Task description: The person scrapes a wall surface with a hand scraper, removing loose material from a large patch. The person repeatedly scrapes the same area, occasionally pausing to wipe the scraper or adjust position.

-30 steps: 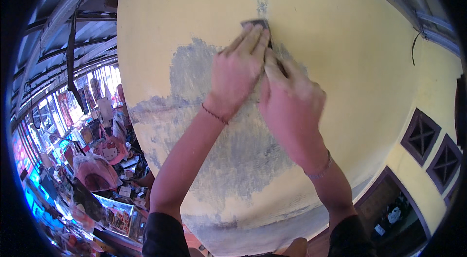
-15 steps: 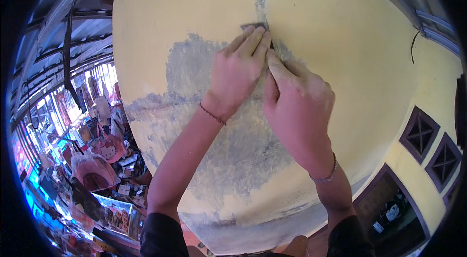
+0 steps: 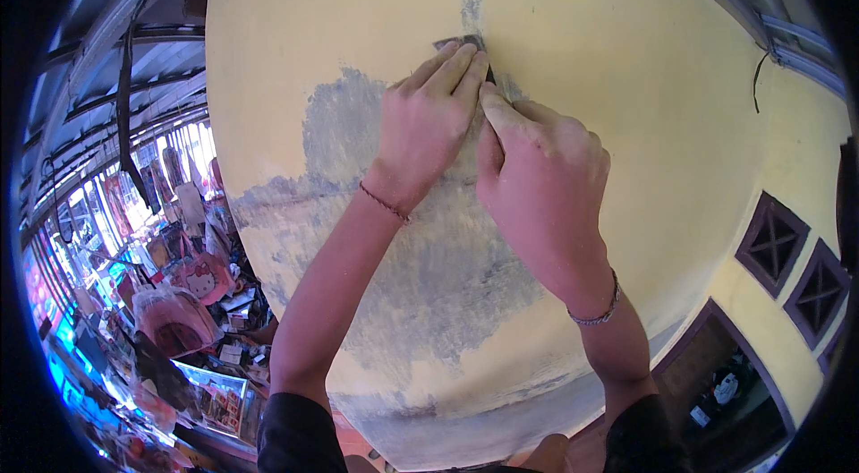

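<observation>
A putty knife (image 3: 489,73) with a dark, wide blade lies against the yellow wall (image 3: 626,97), at the foot of a narrow grey strip. My right hand (image 3: 548,173) is closed around its handle, which is mostly hidden by the fingers. With fingers pressed together, my left hand (image 3: 429,110) bears down on the blade; its thumb is out of sight. Below and left of the blade, a large rough grey patch (image 3: 438,294) spreads over the wall. Pale dust coats the fingers of my right hand.
On the left are hanging goods, a pink bag (image 3: 201,278) and a glass display case (image 3: 219,401) under a metal roof. To the right stand a dark-framed doorway (image 3: 725,383) and brown diamond-shaped vents (image 3: 772,243) in an adjoining yellow wall.
Both hands and the putty knife have shifted slightly upward along the wall, toward the grey strip. The view has also moved a little. The grip looks the same.
</observation>
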A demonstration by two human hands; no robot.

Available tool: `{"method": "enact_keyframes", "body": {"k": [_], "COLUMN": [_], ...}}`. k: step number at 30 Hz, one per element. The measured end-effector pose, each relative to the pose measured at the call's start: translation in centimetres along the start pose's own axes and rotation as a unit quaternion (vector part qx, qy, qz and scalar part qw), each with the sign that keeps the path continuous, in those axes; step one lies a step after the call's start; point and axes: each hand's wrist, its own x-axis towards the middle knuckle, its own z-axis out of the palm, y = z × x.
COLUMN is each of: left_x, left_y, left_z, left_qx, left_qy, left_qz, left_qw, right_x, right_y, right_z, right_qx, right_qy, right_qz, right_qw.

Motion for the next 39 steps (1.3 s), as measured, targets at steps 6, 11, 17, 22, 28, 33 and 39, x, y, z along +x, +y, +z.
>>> {"method": "enact_keyframes", "body": {"k": [6,11,17,22,28,33,39], "left_x": [0.6,1.0,0.9,0.9,0.9,0.8,0.7], "left_y": [-0.3,-0.3,-0.4,-0.5,-0.5,-0.6,-0.8], "left_z": [0.0,-0.2,0.0,0.1,-0.3,-0.7,-0.4], "left_qx": [-0.028,0.004,-0.001,0.013,0.027,0.020,0.026], "left_qy": [-0.017,-0.004,0.003,-0.005,0.000,0.040,0.016], "left_qz": [-0.038,-0.016,-0.001,-0.007,-0.007,0.024,0.025], "left_qw": [0.999,1.000,1.000,1.000,1.000,0.999,0.999], "right_x": [0.6,1.2,1.2,1.1,1.1,0.9,1.0], "right_y": [0.3,0.4,0.4,0.6,0.4,0.0,-0.1], "right_z": [0.6,-0.2,-0.2,0.2,0.0,-0.1,-0.2], "right_qx": [-0.007,-0.019,-0.020,-0.026,-0.012,-0.015,0.004], "right_qy": [0.063,0.037,0.034,0.032,0.022,0.023,0.026], "right_qz": [-0.041,-0.027,-0.031,-0.035,-0.034,-0.041,-0.014], "right_qw": [0.997,0.999,0.999,0.999,0.999,0.999,1.000]}}
